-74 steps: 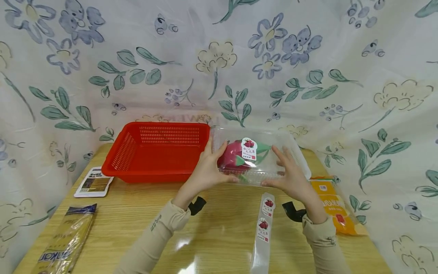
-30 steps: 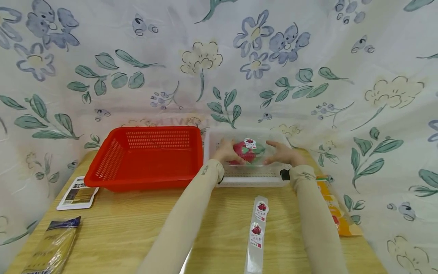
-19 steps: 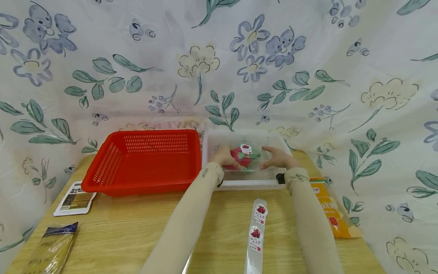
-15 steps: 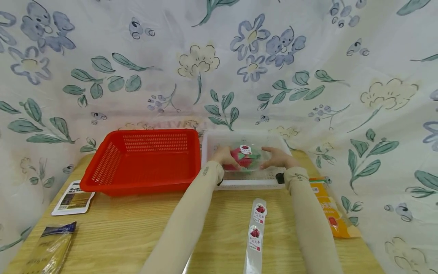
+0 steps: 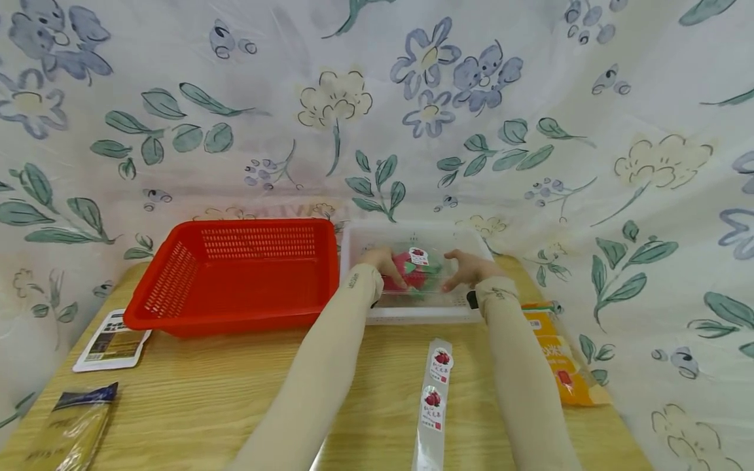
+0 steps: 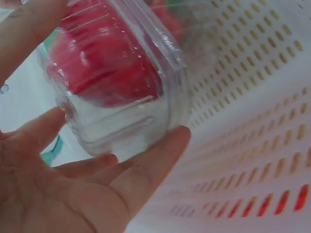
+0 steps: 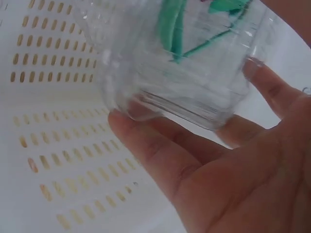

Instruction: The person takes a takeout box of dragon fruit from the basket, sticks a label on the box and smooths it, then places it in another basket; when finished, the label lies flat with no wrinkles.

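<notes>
In the head view my left hand (image 5: pixel 379 263) and right hand (image 5: pixel 472 267) hold opposite ends of a clear plastic box (image 5: pixel 434 285) low inside the white basket (image 5: pixel 424 316). A pink dragon fruit (image 5: pixel 408 268) with green leaf tips lies in the box, under a fruit sticker (image 5: pixel 419 256) on its lid. From the left wrist, the thumb and fingers sit around the box's end (image 6: pixel 121 126), with the pink fruit showing through. On the right, fingertips touch the other end (image 7: pixel 204 116), and green leaves (image 7: pixel 172 29) show inside. The basket's slotted floor is visible below the box.
A red basket (image 5: pixel 253 288) stands left of the white one. A strip of fruit stickers (image 5: pixel 432 402) lies in front. Packets lie on the left, one white-edged (image 5: pixel 114 340) and one gold (image 5: pixel 73 425); an orange packet (image 5: pixel 556 356) is at right. A floral curtain hangs behind.
Both hands have lowered the box from above the white basket down into it, away from me. Over the last half second hands and box barely move; the head view shifts slightly.
</notes>
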`<action>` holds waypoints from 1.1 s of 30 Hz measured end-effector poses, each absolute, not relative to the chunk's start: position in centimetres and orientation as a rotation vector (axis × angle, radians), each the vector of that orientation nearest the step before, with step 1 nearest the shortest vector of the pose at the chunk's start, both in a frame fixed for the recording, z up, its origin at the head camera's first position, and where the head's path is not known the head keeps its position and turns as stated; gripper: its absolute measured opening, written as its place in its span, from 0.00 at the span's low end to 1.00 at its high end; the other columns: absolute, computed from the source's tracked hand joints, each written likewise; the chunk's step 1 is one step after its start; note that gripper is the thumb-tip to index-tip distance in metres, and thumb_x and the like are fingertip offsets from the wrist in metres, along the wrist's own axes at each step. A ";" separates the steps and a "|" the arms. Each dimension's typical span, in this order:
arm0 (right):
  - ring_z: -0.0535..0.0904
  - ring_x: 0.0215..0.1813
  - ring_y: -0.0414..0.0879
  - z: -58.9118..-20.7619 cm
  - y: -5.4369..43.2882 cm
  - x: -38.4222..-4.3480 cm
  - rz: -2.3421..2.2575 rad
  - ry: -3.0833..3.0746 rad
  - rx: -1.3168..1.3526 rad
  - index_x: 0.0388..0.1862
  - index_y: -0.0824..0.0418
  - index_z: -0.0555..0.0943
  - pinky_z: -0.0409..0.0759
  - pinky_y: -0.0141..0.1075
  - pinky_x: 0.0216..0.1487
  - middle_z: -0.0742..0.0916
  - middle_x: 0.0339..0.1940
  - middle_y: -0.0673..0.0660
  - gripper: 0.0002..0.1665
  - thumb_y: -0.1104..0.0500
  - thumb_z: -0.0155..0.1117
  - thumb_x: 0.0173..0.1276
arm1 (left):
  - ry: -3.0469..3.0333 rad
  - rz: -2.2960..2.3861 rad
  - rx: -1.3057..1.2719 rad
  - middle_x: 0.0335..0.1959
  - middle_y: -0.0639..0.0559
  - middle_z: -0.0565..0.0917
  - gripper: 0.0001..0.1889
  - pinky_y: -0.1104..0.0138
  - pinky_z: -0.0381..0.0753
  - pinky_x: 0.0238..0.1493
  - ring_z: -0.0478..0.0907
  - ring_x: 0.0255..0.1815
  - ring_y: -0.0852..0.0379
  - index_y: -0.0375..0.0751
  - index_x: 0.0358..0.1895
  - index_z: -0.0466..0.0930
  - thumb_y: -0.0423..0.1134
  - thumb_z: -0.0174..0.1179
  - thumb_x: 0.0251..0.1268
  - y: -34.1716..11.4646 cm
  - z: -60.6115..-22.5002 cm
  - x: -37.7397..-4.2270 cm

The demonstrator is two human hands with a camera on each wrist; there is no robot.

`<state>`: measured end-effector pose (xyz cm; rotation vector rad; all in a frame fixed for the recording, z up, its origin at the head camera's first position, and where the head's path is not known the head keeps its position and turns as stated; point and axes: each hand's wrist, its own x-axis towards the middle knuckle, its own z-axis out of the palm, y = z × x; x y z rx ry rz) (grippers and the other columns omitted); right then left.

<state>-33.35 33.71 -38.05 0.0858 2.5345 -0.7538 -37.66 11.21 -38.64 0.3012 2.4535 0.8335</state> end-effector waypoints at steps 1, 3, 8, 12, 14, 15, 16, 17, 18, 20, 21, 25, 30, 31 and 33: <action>0.65 0.69 0.69 -38.0 33.6 -33.3 -0.718 2.546 0.098 0.78 0.56 0.50 0.72 0.56 0.64 0.58 0.76 0.70 0.54 0.55 0.72 0.60 | 2.456 0.851 0.300 0.59 0.45 0.77 0.40 0.55 0.73 0.63 0.71 0.57 0.48 0.40 0.67 0.68 0.40 0.76 0.47 11.2 -38.7 -37.6; 0.65 0.70 0.68 -38.2 33.6 -33.2 -0.663 2.558 0.134 0.77 0.54 0.51 0.72 0.56 0.63 0.60 0.76 0.69 0.54 0.55 0.73 0.59 | 2.459 0.886 0.305 0.61 0.44 0.76 0.44 0.55 0.72 0.64 0.70 0.59 0.48 0.40 0.69 0.65 0.39 0.77 0.45 11.1 -39.0 -37.3; 0.58 0.73 0.68 -38.8 33.8 -33.3 -0.619 2.542 0.144 0.77 0.54 0.50 0.69 0.57 0.65 0.56 0.78 0.68 0.56 0.55 0.74 0.58 | 2.478 0.874 0.316 0.63 0.43 0.74 0.46 0.54 0.71 0.66 0.69 0.62 0.47 0.41 0.70 0.62 0.38 0.77 0.45 10.9 -39.3 -36.7; 0.51 0.77 0.68 -39.0 33.8 -33.7 -0.607 2.540 0.105 0.78 0.54 0.49 0.64 0.60 0.69 0.53 0.79 0.67 0.56 0.54 0.73 0.59 | 2.465 0.859 0.292 0.64 0.44 0.73 0.44 0.52 0.70 0.66 0.68 0.62 0.47 0.43 0.70 0.63 0.38 0.76 0.48 10.6 -38.8 -36.7; 0.49 0.77 0.68 -38.8 33.7 -33.7 -0.585 2.545 0.097 0.78 0.54 0.48 0.62 0.60 0.70 0.52 0.79 0.67 0.56 0.54 0.72 0.60 | 2.452 0.842 0.298 0.66 0.44 0.72 0.43 0.52 0.69 0.67 0.67 0.63 0.46 0.45 0.71 0.62 0.39 0.74 0.51 10.4 -38.4 -36.6; 0.49 0.77 0.68 -38.7 33.6 -33.8 -0.568 2.551 0.096 0.79 0.54 0.48 0.62 0.61 0.70 0.53 0.79 0.67 0.56 0.54 0.72 0.60 | 2.443 0.838 0.301 0.67 0.44 0.71 0.42 0.51 0.68 0.67 0.66 0.64 0.46 0.45 0.72 0.62 0.40 0.72 0.53 10.3 -38.2 -36.6; 0.49 0.77 0.68 -38.5 33.5 -33.8 -0.547 2.557 0.094 0.79 0.53 0.48 0.62 0.61 0.70 0.53 0.79 0.66 0.56 0.54 0.71 0.60 | 2.428 0.845 0.302 0.68 0.44 0.70 0.41 0.51 0.67 0.68 0.65 0.65 0.46 0.46 0.73 0.61 0.40 0.71 0.55 10.1 -38.0 -36.5; 0.49 0.77 0.68 -38.4 33.3 -33.7 -0.522 2.564 0.095 0.79 0.53 0.48 0.63 0.61 0.69 0.53 0.79 0.66 0.56 0.54 0.71 0.60 | 2.416 0.843 0.308 0.69 0.44 0.69 0.41 0.51 0.66 0.69 0.65 0.66 0.46 0.46 0.74 0.60 0.40 0.69 0.57 10.0 -37.8 -36.4; 0.50 0.77 0.68 -38.2 33.2 -33.7 -0.500 2.568 0.096 0.79 0.54 0.48 0.63 0.61 0.69 0.53 0.79 0.66 0.56 0.55 0.71 0.61 | 2.409 0.837 0.320 0.70 0.44 0.68 0.39 0.51 0.66 0.70 0.64 0.66 0.45 0.45 0.74 0.59 0.41 0.67 0.60 9.8 -37.5 -36.3; 0.52 0.77 0.68 -37.7 32.8 -33.7 -0.438 2.590 0.086 0.79 0.55 0.49 0.65 0.60 0.68 0.55 0.79 0.66 0.55 0.56 0.71 0.61 | 2.405 0.813 0.348 0.69 0.43 0.69 0.36 0.51 0.66 0.69 0.65 0.66 0.45 0.43 0.74 0.59 0.42 0.63 0.64 9.4 -37.0 -36.1; 0.53 0.76 0.68 -37.5 32.6 -33.7 -0.403 2.603 0.081 0.79 0.57 0.50 0.66 0.60 0.68 0.57 0.79 0.66 0.54 0.56 0.70 0.61 | 2.415 0.794 0.370 0.68 0.42 0.71 0.33 0.52 0.67 0.69 0.66 0.65 0.45 0.42 0.72 0.61 0.42 0.62 0.65 9.3 -36.7 -35.9; 0.58 0.75 0.67 -36.0 31.4 -33.5 -0.282 2.664 0.048 0.77 0.62 0.56 0.66 0.58 0.68 0.62 0.77 0.66 0.46 0.55 0.66 0.65 | 2.533 0.706 0.487 0.64 0.43 0.75 0.28 0.51 0.71 0.65 0.70 0.62 0.45 0.38 0.67 0.67 0.45 0.58 0.68 8.6 -35.7 -35.7; 0.62 0.73 0.66 -34.4 29.9 -32.8 -0.221 2.758 -0.018 0.76 0.63 0.58 0.66 0.58 0.68 0.66 0.75 0.67 0.42 0.48 0.59 0.70 | 2.799 0.704 0.575 0.67 0.48 0.74 0.28 0.49 0.75 0.61 0.74 0.63 0.47 0.45 0.68 0.69 0.47 0.59 0.67 8.3 -35.0 -34.4; 0.63 0.73 0.65 -34.2 29.5 -32.5 -0.229 2.797 -0.044 0.75 0.63 0.59 0.66 0.57 0.68 0.67 0.74 0.66 0.41 0.47 0.59 0.70 | 2.884 0.688 0.605 0.66 0.49 0.76 0.26 0.50 0.77 0.58 0.76 0.61 0.48 0.46 0.67 0.71 0.48 0.59 0.67 8.1 -34.9 -33.7; 0.67 0.70 0.64 -34.1 29.0 -31.3 -0.258 2.906 -0.092 0.73 0.63 0.63 0.68 0.56 0.67 0.71 0.72 0.65 0.39 0.47 0.59 0.70 | 3.076 0.651 0.681 0.62 0.51 0.80 0.24 0.53 0.80 0.53 0.79 0.58 0.49 0.48 0.65 0.74 0.47 0.60 0.67 7.7 -34.9 -31.9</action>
